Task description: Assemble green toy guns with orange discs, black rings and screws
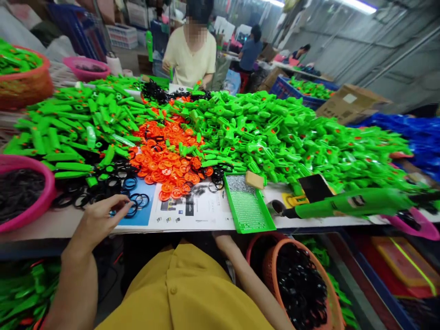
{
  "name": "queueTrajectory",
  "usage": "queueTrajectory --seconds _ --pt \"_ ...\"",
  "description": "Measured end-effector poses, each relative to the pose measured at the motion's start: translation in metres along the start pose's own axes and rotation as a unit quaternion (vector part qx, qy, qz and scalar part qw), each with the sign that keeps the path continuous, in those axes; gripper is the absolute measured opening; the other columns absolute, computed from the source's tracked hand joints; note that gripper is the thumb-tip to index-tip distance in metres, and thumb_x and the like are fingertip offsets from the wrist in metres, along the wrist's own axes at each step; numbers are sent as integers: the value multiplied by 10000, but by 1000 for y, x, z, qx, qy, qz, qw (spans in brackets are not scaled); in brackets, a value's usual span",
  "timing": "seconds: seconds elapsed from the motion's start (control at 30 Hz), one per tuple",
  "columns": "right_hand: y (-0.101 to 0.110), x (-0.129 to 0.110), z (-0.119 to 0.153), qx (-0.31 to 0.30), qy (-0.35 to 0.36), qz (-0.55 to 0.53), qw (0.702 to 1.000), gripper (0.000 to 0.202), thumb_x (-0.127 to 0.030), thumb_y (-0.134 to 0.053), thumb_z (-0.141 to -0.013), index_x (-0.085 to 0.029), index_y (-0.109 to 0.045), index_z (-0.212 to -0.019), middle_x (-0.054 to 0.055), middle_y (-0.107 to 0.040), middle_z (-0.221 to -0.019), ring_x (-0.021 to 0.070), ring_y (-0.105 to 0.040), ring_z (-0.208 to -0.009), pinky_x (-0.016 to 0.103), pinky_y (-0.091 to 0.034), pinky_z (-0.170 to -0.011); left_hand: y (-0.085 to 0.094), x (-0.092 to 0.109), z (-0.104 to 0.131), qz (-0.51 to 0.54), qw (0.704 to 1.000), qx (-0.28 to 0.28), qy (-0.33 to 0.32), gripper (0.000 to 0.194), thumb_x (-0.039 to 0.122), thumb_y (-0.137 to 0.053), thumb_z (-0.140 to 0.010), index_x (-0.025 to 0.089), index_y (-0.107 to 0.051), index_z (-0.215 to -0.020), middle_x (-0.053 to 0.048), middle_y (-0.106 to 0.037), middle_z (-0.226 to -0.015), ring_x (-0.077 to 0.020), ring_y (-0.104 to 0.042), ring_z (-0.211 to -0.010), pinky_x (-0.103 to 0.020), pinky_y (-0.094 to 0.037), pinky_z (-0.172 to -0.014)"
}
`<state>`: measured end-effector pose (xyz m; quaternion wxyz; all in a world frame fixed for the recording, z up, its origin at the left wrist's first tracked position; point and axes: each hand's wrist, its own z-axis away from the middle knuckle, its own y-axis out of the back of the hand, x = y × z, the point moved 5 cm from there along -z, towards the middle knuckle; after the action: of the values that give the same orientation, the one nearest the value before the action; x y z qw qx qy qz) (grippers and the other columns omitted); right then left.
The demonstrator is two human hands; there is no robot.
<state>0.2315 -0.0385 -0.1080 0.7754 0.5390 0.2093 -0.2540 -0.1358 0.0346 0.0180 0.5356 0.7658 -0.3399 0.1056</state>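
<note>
My left hand (103, 214) is over the near left part of the table, thumb and forefinger pinched together on a thin black ring (133, 211). Other loose black rings (141, 200) lie by its fingertips on a blue and white printed sheet (202, 211). Only the back of my right hand (222, 240) shows, below the table edge; its fingers are hidden under the tabletop. Beyond the left hand is a heap of orange round parts (167, 158). A green tray (252, 208) of small metal pieces stands right of the sheet, with a tan block (254, 179) on its corner.
Piles of green toy-gun bodies (275, 133) and long green parts (75, 123) cover the table. A green power screwdriver (354, 203) lies at right. Pink basket (48, 183) stands left; an orange basket (275, 266) of black parts sits below. A person (192, 55) works opposite.
</note>
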Motion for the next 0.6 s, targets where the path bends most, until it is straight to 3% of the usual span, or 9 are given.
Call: queueTrajectory --seconds 0.1,0.17,0.23,0.3,0.33,0.43,0.53,0.6 --pt "1 -9 13 -53 -27 94 994 311 -79 -497 -849 -158 -766 -983 161 -754 -970 308 -676 -1041 428 -478 -946 -10 3 1 21 1000 -16 2 347 522 -560 -930 199 -687 -925 -5 -726 -774 -141 -683 -666 -227 -515 -693" --pt "4 -23 28 -87 -29 143 985 200 -121 -571 -816 -132 -768 -849 198 -750 -892 339 -701 -951 429 -486 -872 -17 4 0 30 999 -26 2 338 510 -564 -934 196 -688 -937 -4 -717 -767 -134 -674 -664 -218 -498 -685" --pt "13 -47 42 -128 5 180 975 152 -233 -627 -830 -156 -752 -789 163 -752 -836 307 -716 -865 369 -488 -789 -24 5 -3 34 999 -32 5 333 502 -563 -936 194 -688 -954 -2 -705 -758 -128 -661 -657 -215 -485 -683" --pt "33 -79 46 -140 83 159 974 200 -331 -617 -881 -195 -732 -789 91 -752 -790 231 -709 -779 288 -461 -703 -30 6 -6 33 999 -41 13 327 492 -554 -941 192 -684 -956 1 -692 -743 -124 -648 -646 -213 -472 -671" --pt "51 -94 42 -103 108 135 980 250 -363 -569 -924 -202 -721 -807 72 -746 -773 202 -694 -728 267 -442 -655 -33 6 -7 31 998 -48 18 321 483 -546 -944 192 -681 -951 3 -685 -734 -123 -642 -641 -212 -466 -666" --pt "120 -123 5 101 142 96 980 332 -361 -431 -995 -195 -684 -858 53 -714 -718 168 -649 -638 260 -432 -639 -40 10 -13 17 997 -73 34 300 452 -526 -951 192 -673 -924 5 -674 -720 -122 -632 -637 -211 -450 -645" --pt "177 -127 -57 225 147 59 961 282 -266 -421 -961 -178 -688 -989 56 -707 -740 185 -657 -679 290 -485 -714 -42 15 -15 -1 995 -86 44 289 426 -505 -955 192 -672 -920 -2 -681 -723 -134 -640 -662 -217 -450 -653" --pt "209 -120 -102 277 143 35 949 406 -126 -363 -903 -159 -641 -1197 92 -722 -907 201 -677 -801 334 -514 -814 -42 15 -13 -3 995 -84 48 286 412 -492 -959 193 -674 -927 -11 -699 -749 -142 -651 -679 -222 -460 -668"
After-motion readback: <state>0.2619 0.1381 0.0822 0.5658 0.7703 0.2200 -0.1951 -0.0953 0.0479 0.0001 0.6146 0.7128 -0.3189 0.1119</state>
